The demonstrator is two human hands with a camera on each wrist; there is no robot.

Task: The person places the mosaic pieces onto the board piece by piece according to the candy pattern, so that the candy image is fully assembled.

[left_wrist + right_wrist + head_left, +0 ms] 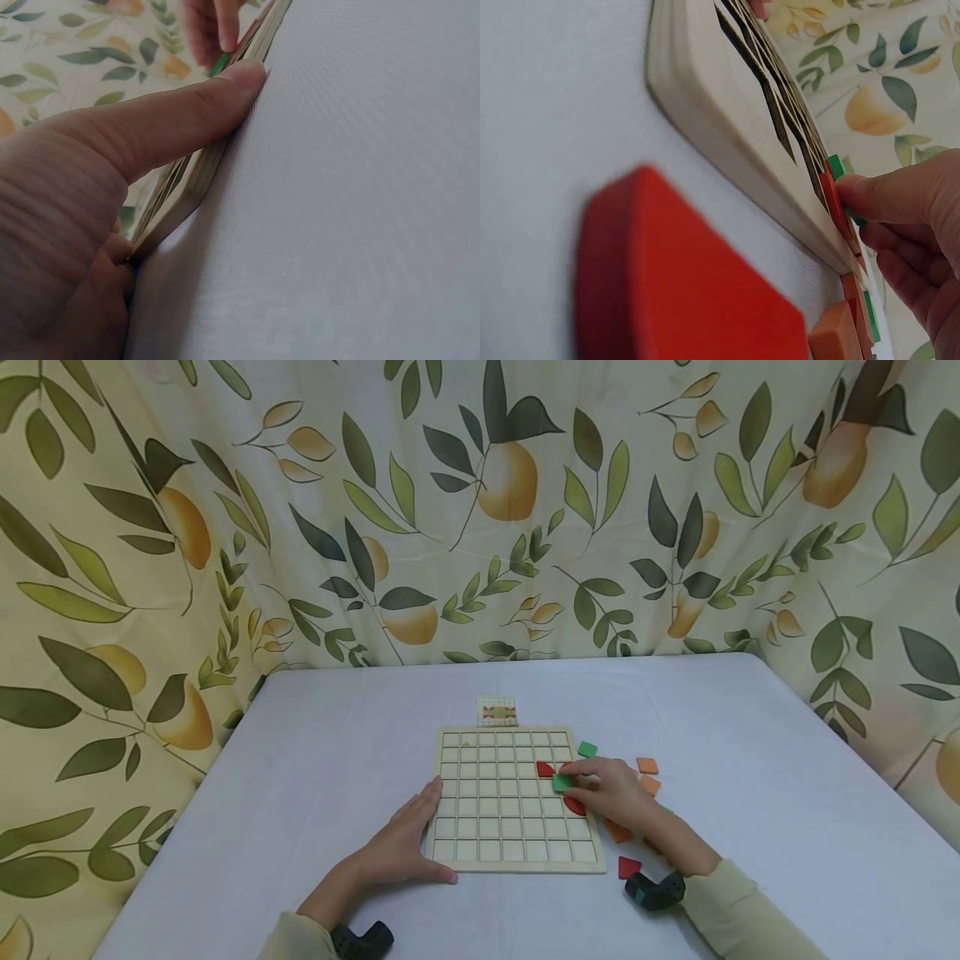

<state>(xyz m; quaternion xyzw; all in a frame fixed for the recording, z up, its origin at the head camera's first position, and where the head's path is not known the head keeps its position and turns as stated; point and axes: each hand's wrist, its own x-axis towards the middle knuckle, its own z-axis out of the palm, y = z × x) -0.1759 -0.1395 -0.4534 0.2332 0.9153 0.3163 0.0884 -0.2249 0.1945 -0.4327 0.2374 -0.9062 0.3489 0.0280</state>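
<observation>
A pale wooden grid board point(501, 808) lies flat on the table. My left hand point(405, 839) rests against it, fingers straight along its left edge and thumb point(202, 105) at the near edge. Over the board's right side, my right hand point(611, 787) pinches a green square tile point(561, 783) between thumb and fingers. Red curved pieces sit around that tile: one red piece point(545, 769) to its left, another red piece point(574, 806) nearer me. A third red piece is partly covered by the fingers.
Beyond the board stands a small pattern card point(497, 712). Loose pieces lie right of the board: a green tile point(587, 749), an orange tile point(647, 766), several more orange ones partly under the right arm, and a red piece point(629, 867). A leaf-patterned curtain point(465, 552) hangs behind the table.
</observation>
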